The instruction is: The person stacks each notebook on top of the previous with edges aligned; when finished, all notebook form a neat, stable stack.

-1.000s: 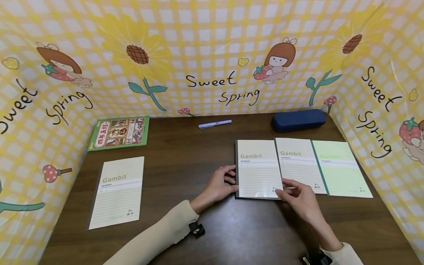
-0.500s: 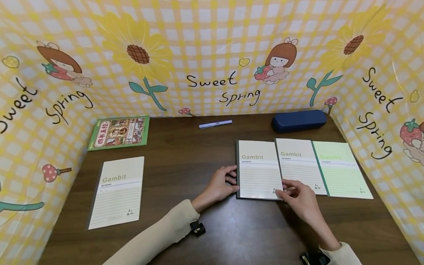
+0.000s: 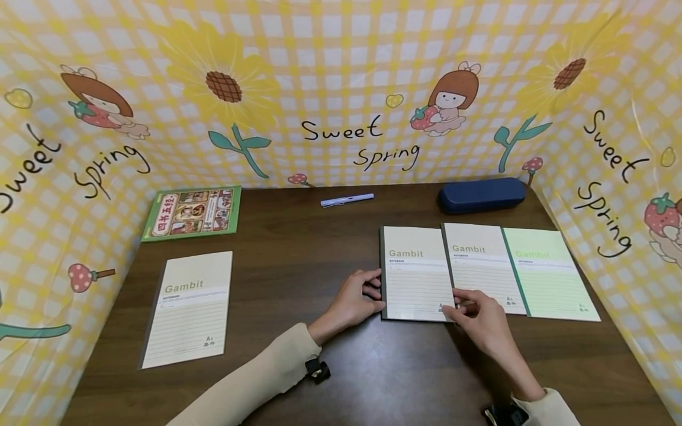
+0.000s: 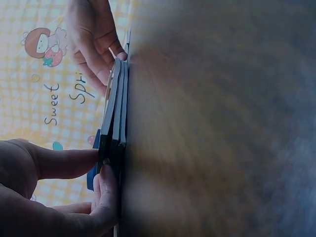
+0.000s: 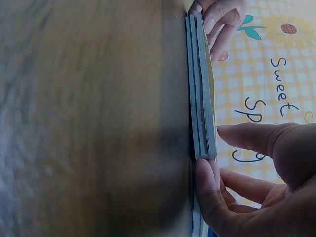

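A stack of cream "Gambit" notebooks [image 3: 415, 278] with dark spines lies right of the table's middle. Both wrist views show its layered edges, a few books thick. My left hand [image 3: 356, 299] holds the stack at its spine, thumb near the lower corner and fingers curled along the side. At the opposite lower corner, my right hand [image 3: 482, 319] grips the edge, its thumb by the top cover and fingertips against the side. Right beside the stack lie another cream notebook [image 3: 479, 266] and a pale green one [image 3: 551, 275], side by side.
A single cream notebook [image 3: 189, 307] lies at the left, with a green picture book [image 3: 194, 213] behind it. Near the back are a lavender pen [image 3: 347, 200] and a dark blue case [image 3: 481, 195]. Yellow checked cloth [image 3: 341, 59] walls the table on three sides.
The stack's books have shifted slightly against each other; the dark edge showing left of the top spine is now nearly covered. Both hands stay almost in place.
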{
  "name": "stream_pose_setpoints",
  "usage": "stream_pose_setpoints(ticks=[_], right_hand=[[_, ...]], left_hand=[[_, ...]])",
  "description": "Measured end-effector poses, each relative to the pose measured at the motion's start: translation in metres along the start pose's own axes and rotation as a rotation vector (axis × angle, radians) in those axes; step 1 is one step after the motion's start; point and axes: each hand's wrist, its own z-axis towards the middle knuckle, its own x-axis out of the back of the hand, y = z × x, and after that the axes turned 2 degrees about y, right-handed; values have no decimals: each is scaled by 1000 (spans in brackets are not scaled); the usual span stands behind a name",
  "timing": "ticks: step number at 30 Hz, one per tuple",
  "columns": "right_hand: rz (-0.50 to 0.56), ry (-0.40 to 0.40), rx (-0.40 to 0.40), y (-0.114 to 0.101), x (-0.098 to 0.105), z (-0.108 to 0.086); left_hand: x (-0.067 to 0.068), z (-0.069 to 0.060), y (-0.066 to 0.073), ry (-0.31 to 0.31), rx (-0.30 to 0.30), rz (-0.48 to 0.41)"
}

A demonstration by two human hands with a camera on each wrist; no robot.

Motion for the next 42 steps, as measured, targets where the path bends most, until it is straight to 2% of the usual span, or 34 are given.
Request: stream_pose_setpoints(ticks=[10,19,22,25,31,37,42], right_hand=[[15,9,2,0,-2,0],[18,-23,-27,1,-2,1],[18,-5,-19,-1,-2,1],[25,35,14,-4,-2,0],[25,110,146,-15,-6,3],[19,106,211,-27,-18,5],[53,62,262,-41,-32,9]], left_hand=[[1,-1,0,2,-7,-7],[1,-2,-1,6,12,6],[1,-4,-2,-3,2,4],[2,-8,-1,-13,-19,14],[8,-17,2,-6,-69,63],[16,-26,3,-4,-99,67],[24,-33,3,10,-116,47]])
